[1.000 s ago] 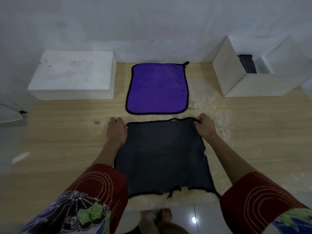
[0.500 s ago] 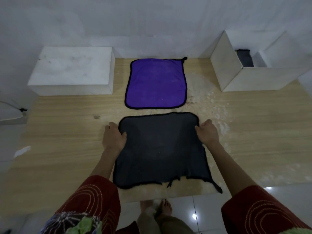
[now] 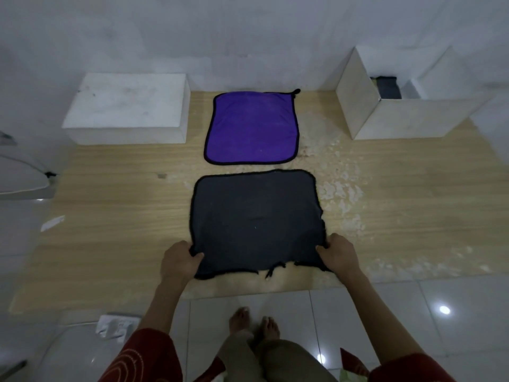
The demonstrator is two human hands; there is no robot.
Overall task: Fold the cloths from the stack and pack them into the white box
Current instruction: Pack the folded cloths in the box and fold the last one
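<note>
My left hand point(image 3: 179, 260) pinches the near left corner of the dark grey cloth point(image 3: 253, 219), thumb on top and fingers curled under the edge. My right hand point(image 3: 337, 253) grips the near right corner the same way. Both arms reach straight forward and down, wrists low over the near edge.

The cloth lies spread flat on a pale wooden surface point(image 3: 110, 216). Its near hem is frayed, with loose threads hanging. To the cloth's right the wood is scuffed with whitish patches point(image 3: 338, 183). The surface ends just ahead of my bare feet point(image 3: 253, 321), which stand on glossy grey floor tiles point(image 3: 413, 312). A white wall point(image 3: 220, 37) closes the far side.

Just beyond the grey cloth, apart from it, lies a purple cloth point(image 3: 252, 128) with black trim, flat. Far left stands a closed white block point(image 3: 129, 106). Far right is the white box point(image 3: 399, 117), open, with a folded dark cloth point(image 3: 388, 88) inside.
</note>
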